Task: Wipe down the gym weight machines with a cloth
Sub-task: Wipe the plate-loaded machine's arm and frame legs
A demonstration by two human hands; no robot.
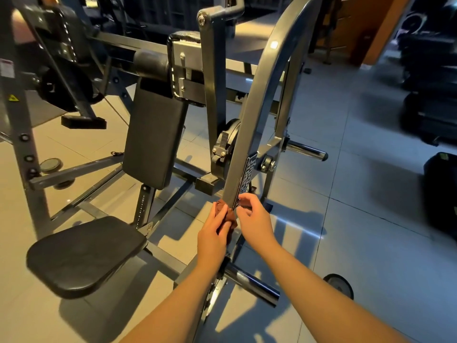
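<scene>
At the weight machine [213, 78], with its smooth black padded seat [84, 256] and back pad [153, 139], you work the lower end of the curved grey steel bar [249, 134]. Your left hand [212, 237] curls round a bunched brown cloth [224, 217], pressing it to the bar's left side. Your right hand [256, 220], fingers curled, meets the bar's labelled right edge just beside the cloth; whether it pinches cloth or metal cannot be told.

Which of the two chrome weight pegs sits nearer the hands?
The lower chrome peg, jutting out beside the left forearm; the other peg sticks out farther up the frame.
</scene>
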